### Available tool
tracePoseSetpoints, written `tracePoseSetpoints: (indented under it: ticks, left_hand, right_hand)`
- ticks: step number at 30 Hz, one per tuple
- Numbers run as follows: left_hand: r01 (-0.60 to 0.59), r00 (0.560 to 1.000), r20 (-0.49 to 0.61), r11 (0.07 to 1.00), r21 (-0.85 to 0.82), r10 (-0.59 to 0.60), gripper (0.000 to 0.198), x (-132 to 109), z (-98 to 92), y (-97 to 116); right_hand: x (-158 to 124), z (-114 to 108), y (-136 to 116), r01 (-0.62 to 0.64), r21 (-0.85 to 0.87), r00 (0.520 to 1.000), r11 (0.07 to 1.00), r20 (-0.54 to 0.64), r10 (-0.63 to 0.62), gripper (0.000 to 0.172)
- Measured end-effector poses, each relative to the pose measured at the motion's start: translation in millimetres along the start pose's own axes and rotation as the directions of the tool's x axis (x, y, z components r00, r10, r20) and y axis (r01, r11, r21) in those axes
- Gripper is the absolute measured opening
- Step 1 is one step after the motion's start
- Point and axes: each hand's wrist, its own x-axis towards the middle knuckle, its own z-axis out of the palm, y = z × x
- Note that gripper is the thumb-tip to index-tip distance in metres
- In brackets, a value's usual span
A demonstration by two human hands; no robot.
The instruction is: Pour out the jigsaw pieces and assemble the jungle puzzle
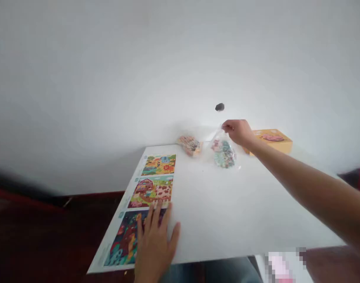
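My right hand (238, 130) pinches the top of a clear plastic bag (225, 153) filled with small pink and green pieces, near the back of the white table. My left hand (156, 239) lies flat, fingers spread, over the lower part of a long picture sheet (150, 192) along the table's left side. On that sheet are three bright printed scenes: animals by water on top, a barn with a cow in the middle, a dark scene below, partly hidden by my left hand.
Another clear bag (190, 145) of colourful pieces rests at the back edge by the wall (168, 78). Behind my right forearm stands a yellow box (274, 137) with a pink picture. The white table (215, 220) has its front edge by my legs. A dark spot (220, 107) marks the wall.
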Motion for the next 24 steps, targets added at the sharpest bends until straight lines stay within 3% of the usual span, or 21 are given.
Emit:
tracePoseSetpoints:
  ticks: [5,10,13,15,18,21,22,24]
  left_hand:
    - [-0.001,1.0,-0.003,1.0,-0.006,0.001,0.053,-2,2.4,-3]
    - [0.007,1.0,-0.005,1.0,-0.011,-0.007,0.054,-2,2.8,-3]
    - [0.012,1.0,-0.007,1.0,-0.01,-0.012,0.054,-2,3.8,-2]
    - [0.017,1.0,-0.004,1.0,-0.012,-0.017,0.054,-3,4.3,-3]
    - [0.021,1.0,0.002,1.0,-0.015,-0.021,0.055,-4,2.4,-2]
    - [0.016,1.0,0.018,1.0,-0.003,-0.016,0.057,-4,-2.4,2]
    - [0.011,1.0,0.027,1.0,0.006,-0.012,0.058,-4,-4.3,4]
    - [-0.002,0.999,0.052,1.0,0.024,0.001,0.06,-3,-7.7,7]
  right_hand:
    - [28,-5,34,-0.015,-0.194,0.997,0.981,-0.081,-0.001,0.032]
    - [34,3,52,-0.072,-0.248,0.991,0.966,-0.13,0.041,0.034]
    - [27,13,33,-0.099,-0.257,0.978,0.961,-0.205,0.045,0.046]
    - [22,23,9,0.021,-0.217,0.977,0.976,-0.204,-0.066,0.051]
    - [23,45,-30,0.159,0.002,0.987,0.987,-0.035,-0.159,0.059]
    - [31,72,-56,0.092,0.121,0.989,0.988,0.108,-0.105,0.078]
    - [34,80,-60,0.069,0.133,0.983,0.989,0.157,-0.09,0.074]
    - [39,92,-65,0.039,0.144,0.974,0.989,0.215,-0.07,0.044]
